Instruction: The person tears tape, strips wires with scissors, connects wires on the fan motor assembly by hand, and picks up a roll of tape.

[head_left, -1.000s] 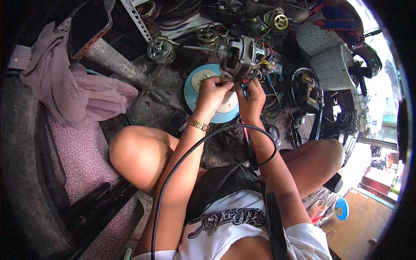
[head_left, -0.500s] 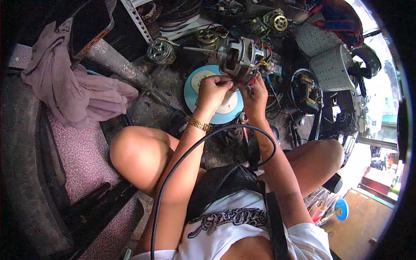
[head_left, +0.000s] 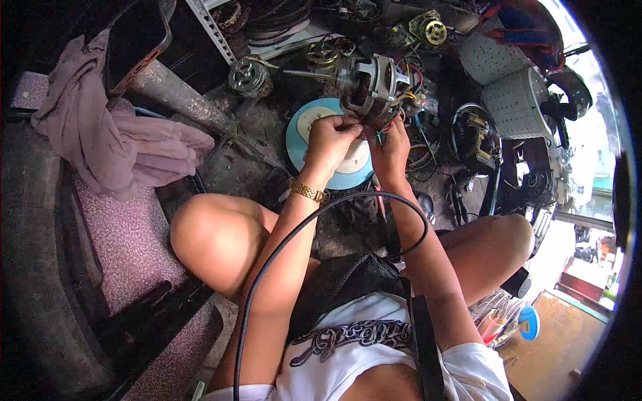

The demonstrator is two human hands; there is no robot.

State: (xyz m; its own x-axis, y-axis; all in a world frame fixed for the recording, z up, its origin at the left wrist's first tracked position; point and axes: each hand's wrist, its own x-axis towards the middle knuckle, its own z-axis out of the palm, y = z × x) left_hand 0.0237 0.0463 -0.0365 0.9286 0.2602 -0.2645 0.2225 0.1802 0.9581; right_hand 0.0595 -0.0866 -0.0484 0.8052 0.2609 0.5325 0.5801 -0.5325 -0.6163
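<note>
An electric motor (head_left: 369,87) with a metal casing and a long shaft pointing left is at the far side of both hands. My left hand (head_left: 331,144), a gold watch at its wrist, has thumb and fingers pinched together at the motor's near edge; what lies in the pinch is hidden. Close beside it, my right hand (head_left: 392,150) is closed around thin coloured wires (head_left: 381,136) below the motor. Yellow and red wires (head_left: 409,93) come out of the motor's right end. Beneath the hands lies a round blue-and-white disc (head_left: 294,148), partly covered.
Other motor parts (head_left: 249,78) and a brass-coloured motor (head_left: 429,30) sit on the floor behind. A rusty metal post (head_left: 180,93) and a draped cloth (head_left: 144,144) are at left. On the right stand a perforated white basket (head_left: 515,100) and a yellow-black power tool (head_left: 478,144).
The motor has shifted and turned slightly. A green wire now shows at my right fingers. Both hands keep nearly the same place.
</note>
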